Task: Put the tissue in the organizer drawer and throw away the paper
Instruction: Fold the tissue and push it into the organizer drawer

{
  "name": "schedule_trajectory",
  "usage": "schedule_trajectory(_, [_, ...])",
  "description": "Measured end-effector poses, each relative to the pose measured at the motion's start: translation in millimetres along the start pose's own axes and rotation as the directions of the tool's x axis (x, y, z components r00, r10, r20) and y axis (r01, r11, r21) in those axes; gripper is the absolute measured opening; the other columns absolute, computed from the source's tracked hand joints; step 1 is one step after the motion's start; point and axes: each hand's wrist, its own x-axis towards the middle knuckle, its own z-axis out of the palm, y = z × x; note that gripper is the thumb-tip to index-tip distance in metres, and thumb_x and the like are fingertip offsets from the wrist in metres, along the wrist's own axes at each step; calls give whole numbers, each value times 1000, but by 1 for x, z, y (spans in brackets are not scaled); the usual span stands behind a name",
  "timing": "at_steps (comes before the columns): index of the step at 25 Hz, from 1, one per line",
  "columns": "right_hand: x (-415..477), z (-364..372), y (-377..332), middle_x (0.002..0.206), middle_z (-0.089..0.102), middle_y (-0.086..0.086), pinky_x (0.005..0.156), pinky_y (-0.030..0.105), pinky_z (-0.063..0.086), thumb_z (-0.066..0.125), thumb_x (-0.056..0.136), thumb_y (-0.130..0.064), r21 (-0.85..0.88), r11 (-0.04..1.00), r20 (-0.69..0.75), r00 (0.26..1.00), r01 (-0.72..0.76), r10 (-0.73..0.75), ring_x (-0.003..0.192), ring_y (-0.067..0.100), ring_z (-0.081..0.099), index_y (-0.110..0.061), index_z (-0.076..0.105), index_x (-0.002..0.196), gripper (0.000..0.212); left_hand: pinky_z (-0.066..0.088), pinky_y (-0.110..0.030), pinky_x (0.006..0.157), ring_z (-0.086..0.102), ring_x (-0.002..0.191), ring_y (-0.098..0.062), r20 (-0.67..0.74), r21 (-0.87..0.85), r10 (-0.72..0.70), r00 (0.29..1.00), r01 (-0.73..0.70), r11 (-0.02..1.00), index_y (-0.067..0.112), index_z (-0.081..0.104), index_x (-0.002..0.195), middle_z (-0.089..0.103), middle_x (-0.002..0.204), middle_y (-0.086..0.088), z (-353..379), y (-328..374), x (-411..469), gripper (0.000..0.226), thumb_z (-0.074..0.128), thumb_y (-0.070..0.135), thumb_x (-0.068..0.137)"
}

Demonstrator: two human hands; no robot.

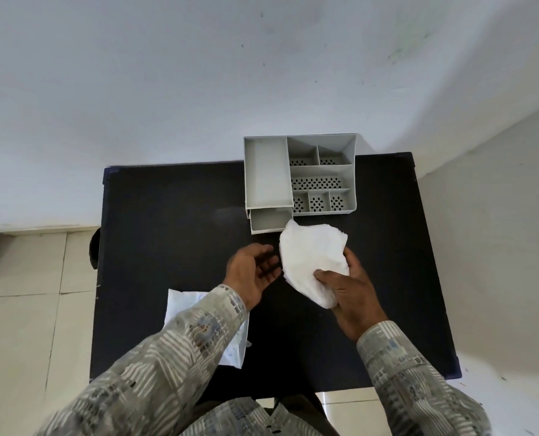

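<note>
Right hand grips the thick white tissue stack mid-worktop, just short of the open grey plastic organizer drawer; left hand open, empty. Risk — stack wider than drawer, may snag. Crumpled white paper near the left edge could get swept off.

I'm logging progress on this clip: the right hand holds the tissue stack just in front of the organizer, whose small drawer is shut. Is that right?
Not quite. The right hand does hold the tissue stack just in front of the organizer, but the head view shows the small drawer pulled open, not shut.
</note>
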Motion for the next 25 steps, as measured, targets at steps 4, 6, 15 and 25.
schedule_trajectory(4, [1,1,-5,132,74,5,90,43,62,67,89,11,37,999,59,998,-29,27,121,28,71,-22,58,142,63,63,-52,88,67,81,-25,-149,81,93,984,-82,993,19,71,108,72,100,-8,2,4,0,31,77,43,90])
schedule_trajectory(6, [2,3,-10,132,74,4,87,41,63,68,88,11,40,999,75,997,-30,27,121,27,72,-22,58,142,64,66,-50,82,69,81,-26,-190,153,191,963,-163,975,12,68,113,74,109,-12,7,19,8,36,77,38,90])
schedule_trajectory(15, [-1,9,-8,134,73,7,93,45,61,66,88,12,31,999,94,995,-24,21,123,30,70,-21,57,144,66,63,-40,66,66,72,-24,-152,328,82,985,-28,944,6,71,108,69,99,-13,-15,9,6,20,69,13,90])
schedule_trajectory(25, [29,59,-18,126,75,7,94,51,61,70,84,7,-247,969,116,993,-8,38,115,30,71,-21,62,132,56,61,-44,71,67,79,-26,-205,290,199,958,-135,947,10,74,110,75,96,-10,-22,1,-12,42,58,46,95])
